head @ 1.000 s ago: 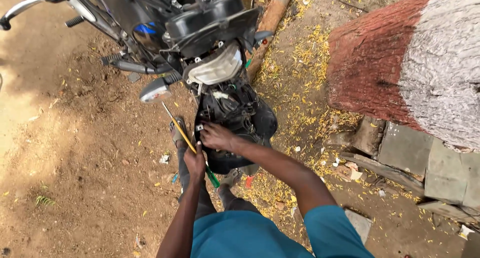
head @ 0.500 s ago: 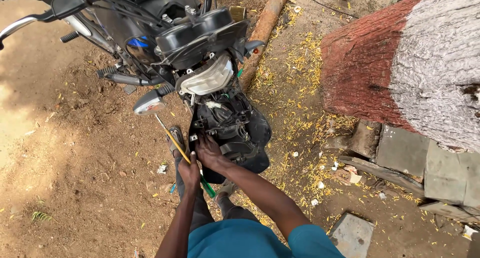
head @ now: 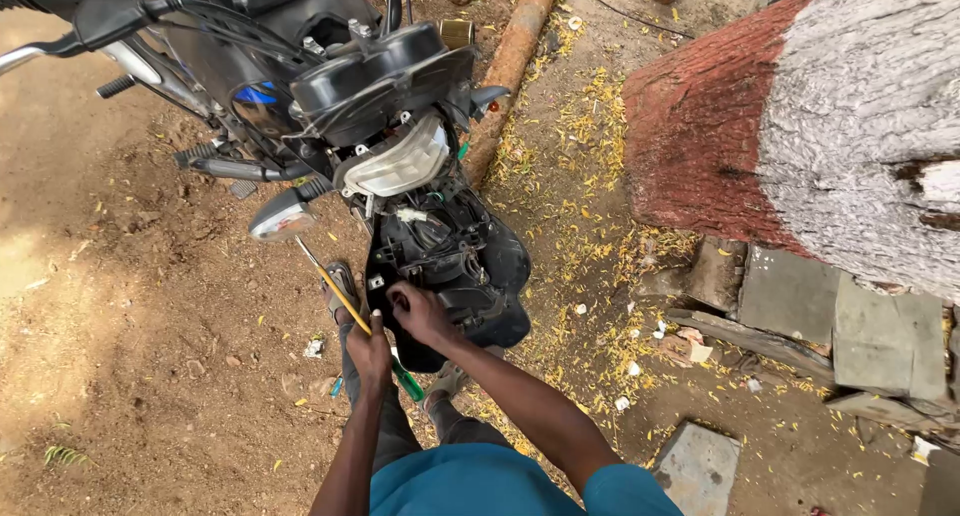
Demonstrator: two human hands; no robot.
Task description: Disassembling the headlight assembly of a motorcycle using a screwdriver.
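Dirt ground strewn with yellow petals surrounds a motorcycle [head: 300,86] whose black headlight housing [head: 455,266] hangs open below the white lamp back [head: 395,161], with a red-and-white painted tree trunk [head: 800,126], an orange pipe [head: 505,66] and stone slabs [head: 840,326] close by on the right. The left hand [head: 368,354] is closed around a yellow-and-green screwdriver [head: 350,311] held slanting just beside the housing, while the right hand [head: 420,314] curls its fingers onto the housing's lower left edge, wires crowding the cavity above them. Compared with half a second ago, both hands sit in much the same spot, and the view has shifted slightly so the trunk fills more of the right side.
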